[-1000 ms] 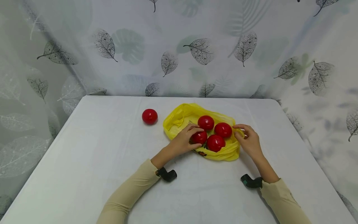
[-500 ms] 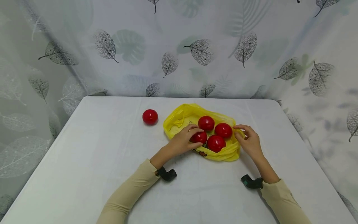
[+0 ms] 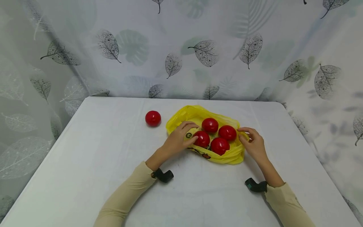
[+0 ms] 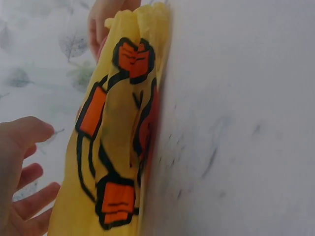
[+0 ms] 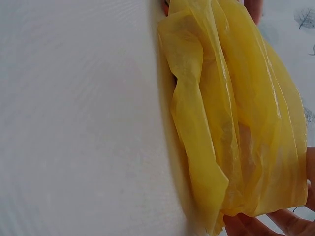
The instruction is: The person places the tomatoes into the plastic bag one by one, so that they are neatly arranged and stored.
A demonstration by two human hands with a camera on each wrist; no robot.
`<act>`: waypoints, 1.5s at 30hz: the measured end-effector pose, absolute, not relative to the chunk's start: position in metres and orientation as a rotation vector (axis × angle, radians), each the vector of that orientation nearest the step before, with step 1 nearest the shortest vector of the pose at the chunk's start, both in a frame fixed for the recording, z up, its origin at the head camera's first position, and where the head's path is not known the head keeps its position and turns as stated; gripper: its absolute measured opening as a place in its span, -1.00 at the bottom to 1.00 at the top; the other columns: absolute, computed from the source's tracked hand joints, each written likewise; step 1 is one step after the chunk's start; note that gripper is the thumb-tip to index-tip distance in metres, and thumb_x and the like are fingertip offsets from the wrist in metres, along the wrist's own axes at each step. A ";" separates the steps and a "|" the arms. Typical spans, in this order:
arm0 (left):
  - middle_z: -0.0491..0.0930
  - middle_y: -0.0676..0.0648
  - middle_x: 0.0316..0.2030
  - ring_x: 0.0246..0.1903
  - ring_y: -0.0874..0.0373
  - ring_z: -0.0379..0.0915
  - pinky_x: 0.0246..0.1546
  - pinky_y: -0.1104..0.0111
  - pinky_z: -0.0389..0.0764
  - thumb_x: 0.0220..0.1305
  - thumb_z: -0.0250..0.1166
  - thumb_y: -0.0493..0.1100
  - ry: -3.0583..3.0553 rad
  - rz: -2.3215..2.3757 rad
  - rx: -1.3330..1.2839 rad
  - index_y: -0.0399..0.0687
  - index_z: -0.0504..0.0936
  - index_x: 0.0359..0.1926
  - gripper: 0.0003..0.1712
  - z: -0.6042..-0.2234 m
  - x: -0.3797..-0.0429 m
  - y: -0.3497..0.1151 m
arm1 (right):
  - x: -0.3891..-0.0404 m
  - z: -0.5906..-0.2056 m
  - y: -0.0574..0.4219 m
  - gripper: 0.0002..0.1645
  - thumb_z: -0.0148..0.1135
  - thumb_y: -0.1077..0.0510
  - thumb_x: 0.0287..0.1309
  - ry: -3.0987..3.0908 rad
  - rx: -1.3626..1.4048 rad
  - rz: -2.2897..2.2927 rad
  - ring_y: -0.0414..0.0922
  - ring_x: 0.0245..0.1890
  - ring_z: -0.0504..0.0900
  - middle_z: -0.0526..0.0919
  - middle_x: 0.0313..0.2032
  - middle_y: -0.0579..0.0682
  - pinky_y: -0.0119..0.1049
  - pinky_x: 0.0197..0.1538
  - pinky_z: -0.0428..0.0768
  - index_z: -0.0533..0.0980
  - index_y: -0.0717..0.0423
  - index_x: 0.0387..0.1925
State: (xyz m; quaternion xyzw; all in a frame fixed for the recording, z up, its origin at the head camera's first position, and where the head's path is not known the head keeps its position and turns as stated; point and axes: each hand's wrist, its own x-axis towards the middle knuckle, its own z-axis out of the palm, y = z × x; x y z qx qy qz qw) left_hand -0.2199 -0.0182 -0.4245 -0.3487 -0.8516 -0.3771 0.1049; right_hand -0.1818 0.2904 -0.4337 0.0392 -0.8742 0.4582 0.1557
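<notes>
An opened yellow plastic bag (image 3: 181, 115) lies on the table, holding several glossy red, tomato-like round things. My left hand (image 3: 176, 138) hovers over the bag's near left side, thumb and fingers spread. Its thumb tip is close to the nearest red round thing (image 3: 202, 139); whether they touch I cannot tell. In the left wrist view the same hand (image 4: 19, 172) shows parted fingers beside the bag's printed wall (image 4: 115, 128). At the bag's right rim, my right hand (image 3: 253, 143) pinches the plastic between thumb and fingers. Bag folds (image 5: 236, 108) hide part of that hand in its wrist view.
A single red round thing (image 3: 153, 119) sits on the white tabletop (image 3: 107, 151), left of the bag. A leaf-patterned curtain (image 3: 181, 47) hangs behind and at both sides. Black wrist cameras (image 3: 164, 175) stick out from both sleeves.
My left hand has let go of the nearest red round thing inside the bag and drawn back a little to the left, its fingers spreading. My right hand stays at the bag's rim.
</notes>
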 end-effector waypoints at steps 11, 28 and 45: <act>0.48 -0.12 0.11 0.16 0.04 0.41 0.23 0.28 0.46 0.23 0.35 -0.22 -2.361 -1.126 -0.878 -0.16 0.54 0.13 -0.56 -0.423 -0.235 -0.052 | -0.182 -0.435 0.292 -0.72 0.18 0.35 0.25 -2.523 0.083 1.283 -0.31 -0.16 0.39 0.53 0.05 0.28 -0.62 -0.37 0.33 0.56 0.36 -0.02; 0.42 -0.22 0.16 0.19 -0.15 0.29 0.06 -0.04 0.57 0.20 0.37 -0.26 -2.330 -1.162 -0.515 -0.16 0.56 0.11 -0.57 -0.423 -0.260 -0.109 | -0.180 -0.431 0.291 -0.72 0.17 0.34 0.26 -2.530 0.101 1.286 -0.34 -0.14 0.39 0.53 0.06 0.29 -0.64 -0.38 0.34 0.56 0.34 -0.01; 0.30 -0.32 0.21 0.20 -0.26 0.24 0.15 -0.12 0.46 0.15 0.42 -0.16 -2.556 -1.101 -0.345 -0.13 0.51 0.16 -0.46 -0.443 -0.265 -0.129 | -0.183 -0.437 0.292 -0.73 0.18 0.30 0.26 -2.525 0.107 1.299 -0.23 -0.11 0.40 0.55 0.05 0.24 -0.62 -0.34 0.36 0.57 0.29 -0.02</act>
